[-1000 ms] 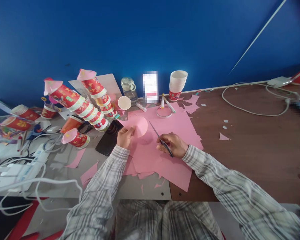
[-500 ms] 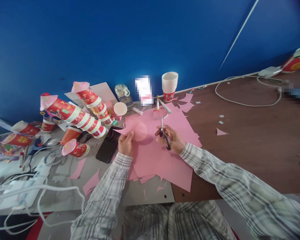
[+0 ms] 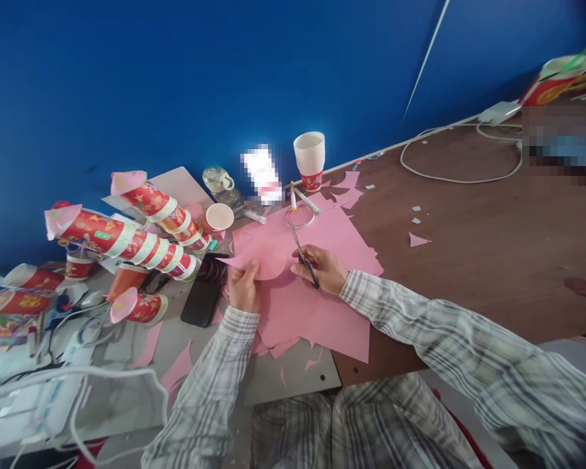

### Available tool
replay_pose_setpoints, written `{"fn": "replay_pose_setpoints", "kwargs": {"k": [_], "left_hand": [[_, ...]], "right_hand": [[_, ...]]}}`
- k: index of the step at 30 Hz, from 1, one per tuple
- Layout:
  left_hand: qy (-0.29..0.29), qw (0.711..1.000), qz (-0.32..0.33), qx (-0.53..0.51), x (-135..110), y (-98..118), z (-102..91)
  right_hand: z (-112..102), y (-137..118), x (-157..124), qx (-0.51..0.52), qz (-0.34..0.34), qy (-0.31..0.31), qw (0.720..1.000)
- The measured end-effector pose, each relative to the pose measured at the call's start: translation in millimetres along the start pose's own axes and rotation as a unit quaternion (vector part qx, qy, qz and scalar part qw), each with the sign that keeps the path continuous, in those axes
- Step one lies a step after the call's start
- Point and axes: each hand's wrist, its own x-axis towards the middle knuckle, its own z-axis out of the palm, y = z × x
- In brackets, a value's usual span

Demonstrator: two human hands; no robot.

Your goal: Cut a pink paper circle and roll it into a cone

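Observation:
Between thumb and fingers, my left hand pinches a rounded piece of pink paper with a pointed end sticking out to the left. My right hand is closed round the handles of a pair of scissors. Their blades point up and away, a little right of the paper piece and apart from it; they look nearly closed. Both hands are over a stack of larger pink sheets. Beyond the scissors, two markers and a clear ring lie on the sheets.
Towers of red paper cups with pink cone tops stand on the left. A black phone lies beside my left hand. Stacked white cups and a clear bottle are at the back. White cables cross the left front.
The scissors' blades have come closer together and tilt more to the left. My left hand still grips the paper piece. The whole view has swung slightly, shifting things leftward.

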Motion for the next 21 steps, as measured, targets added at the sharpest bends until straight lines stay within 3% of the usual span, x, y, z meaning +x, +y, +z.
{"fn": "replay_pose_setpoints", "kwargs": {"k": [9, 14, 21], "left_hand": [[0.018, 1.0, -0.001, -0.006, -3, 2, 3.7], [0.064, 0.995, -0.062, -0.034, -4, 8, 7.3], [0.047, 0.992, -0.104, -0.048, -6, 11, 9.4]], "right_hand": [[4, -10, -16, -0.013, -0.001, 0.001, 1.0], [3, -4, -13, -0.03, -0.015, -0.006, 0.999], [5, 7, -2, -0.047, 0.001, -0.022, 0.999]]}}
